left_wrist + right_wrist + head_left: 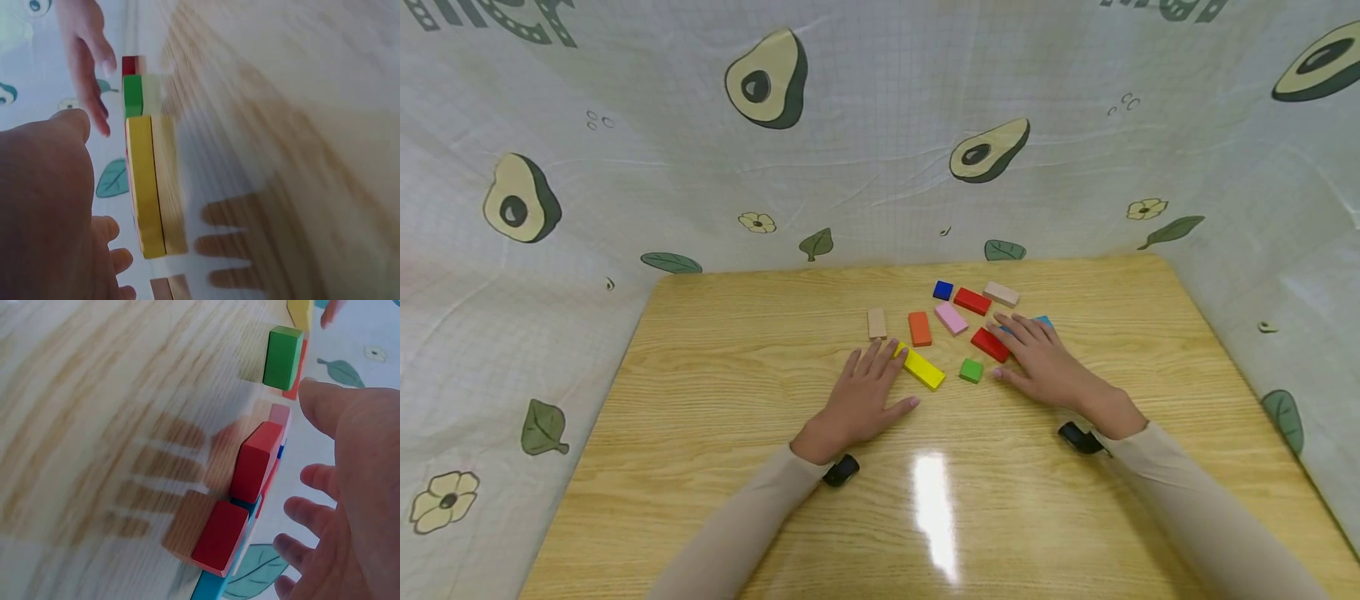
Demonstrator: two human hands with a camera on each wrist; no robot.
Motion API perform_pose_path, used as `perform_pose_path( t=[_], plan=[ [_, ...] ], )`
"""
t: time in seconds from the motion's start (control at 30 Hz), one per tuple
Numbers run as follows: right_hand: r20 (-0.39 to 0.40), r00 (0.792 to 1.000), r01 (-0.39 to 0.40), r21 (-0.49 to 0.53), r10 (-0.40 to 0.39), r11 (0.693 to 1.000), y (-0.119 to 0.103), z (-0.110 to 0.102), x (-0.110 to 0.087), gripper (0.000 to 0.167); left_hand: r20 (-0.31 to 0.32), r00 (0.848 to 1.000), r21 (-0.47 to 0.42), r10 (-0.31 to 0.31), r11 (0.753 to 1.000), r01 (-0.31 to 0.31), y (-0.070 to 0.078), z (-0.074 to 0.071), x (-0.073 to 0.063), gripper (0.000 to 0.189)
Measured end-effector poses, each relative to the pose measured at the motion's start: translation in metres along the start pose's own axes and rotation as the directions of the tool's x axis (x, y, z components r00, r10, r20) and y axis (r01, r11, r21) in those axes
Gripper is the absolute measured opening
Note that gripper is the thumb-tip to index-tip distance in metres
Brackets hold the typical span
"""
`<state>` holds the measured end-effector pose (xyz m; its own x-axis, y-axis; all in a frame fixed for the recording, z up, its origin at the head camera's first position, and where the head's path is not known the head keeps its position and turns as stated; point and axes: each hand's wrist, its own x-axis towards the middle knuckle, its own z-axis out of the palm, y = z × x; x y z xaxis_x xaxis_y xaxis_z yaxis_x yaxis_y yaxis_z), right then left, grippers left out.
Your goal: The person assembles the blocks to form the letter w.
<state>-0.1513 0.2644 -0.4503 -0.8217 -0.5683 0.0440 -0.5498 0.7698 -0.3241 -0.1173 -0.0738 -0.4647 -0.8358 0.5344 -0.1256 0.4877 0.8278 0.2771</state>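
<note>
My left hand [859, 400] is over the table with fingers straight and spread, fingertips close to the near-left end of a long yellow block [920, 367]. Nothing is in its grasp, and its shadow shows on the wood in the left wrist view. My right hand [1048, 362] hovers palm down, fingers extended, above a red block [988, 343] and a blue block [1045, 322] that it partly hides. A second red block [220, 537] shows beneath that hand in the right wrist view. Between the hands sits a small green block [972, 371], near my right thumb.
Farther back lie an orange block [920, 328], a pink block [951, 318], another red block [972, 301], a dark blue cube [943, 290] and two pale wooden blocks, one at left [877, 323]. A patterned cloth [880, 167] borders the wooden table [715, 375].
</note>
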Motion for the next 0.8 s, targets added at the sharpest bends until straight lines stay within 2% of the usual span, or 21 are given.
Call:
perform_pose_path(
  t=[0.37, 0.67, 0.8],
  plan=[
    [-0.010, 0.999, 0.031, -0.015, -0.032, 0.999, 0.001, 0.005, 0.003, 0.068, 0.017, 1.000, 0.063, -0.024, 0.998, 0.023, 0.010, 0.002, 0.006, 0.075],
    [0.010, 0.999, 0.038, -0.027, -0.037, 0.999, 0.005, 0.008, 0.005, 0.063, -0.054, 0.998, 0.078, -0.015, 0.997, 0.019, 0.014, 0.000, 0.009, 0.064],
    [0.015, 0.999, 0.049, -0.033, -0.049, 0.998, 0.005, 0.007, 0.005, 0.060, -0.050, 0.998, 0.082, -0.034, 0.996, 0.038, 0.018, 0.000, 0.013, 0.067]
  ],
)
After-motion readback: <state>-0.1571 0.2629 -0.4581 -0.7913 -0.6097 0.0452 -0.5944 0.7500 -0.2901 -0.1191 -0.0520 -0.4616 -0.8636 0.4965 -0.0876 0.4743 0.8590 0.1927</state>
